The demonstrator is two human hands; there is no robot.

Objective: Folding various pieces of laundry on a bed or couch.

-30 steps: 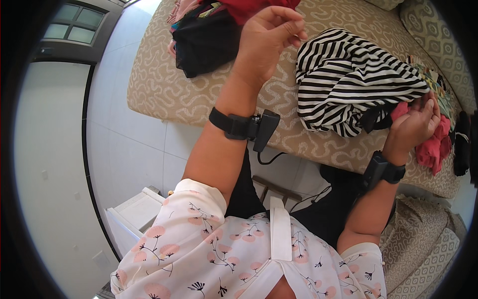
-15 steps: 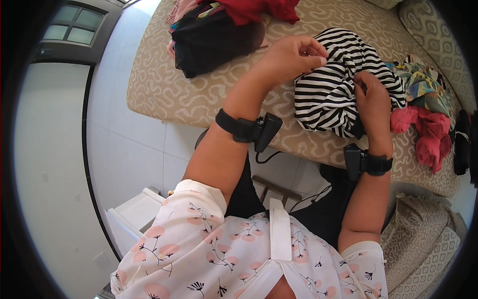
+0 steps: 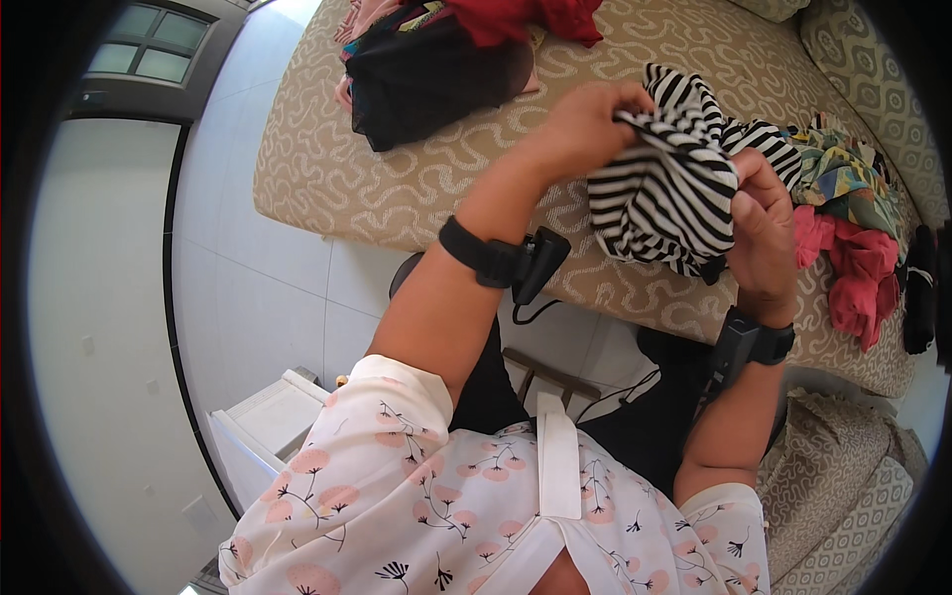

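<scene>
A black-and-white striped garment lies bunched on the patterned beige sofa seat, partly lifted between my hands. My left hand pinches a fold at its upper left edge. On the other side, my right hand grips the cloth between thumb and fingers. The fabric between the hands is raised and slightly blurred. Its exact kind of clothing cannot be made out. A black strap with a small device sits on each of my forearms.
Black cloth and red cloth are piled at the far left of the seat. To the right lie a multicoloured patterned cloth, a pink-red garment and a dark rolled item. A white cabinet stands at lower left.
Both hands have taken hold of the striped garment and raised part of it. My right hand has turned and shifted slightly right; my left hand has closed on a fold.
</scene>
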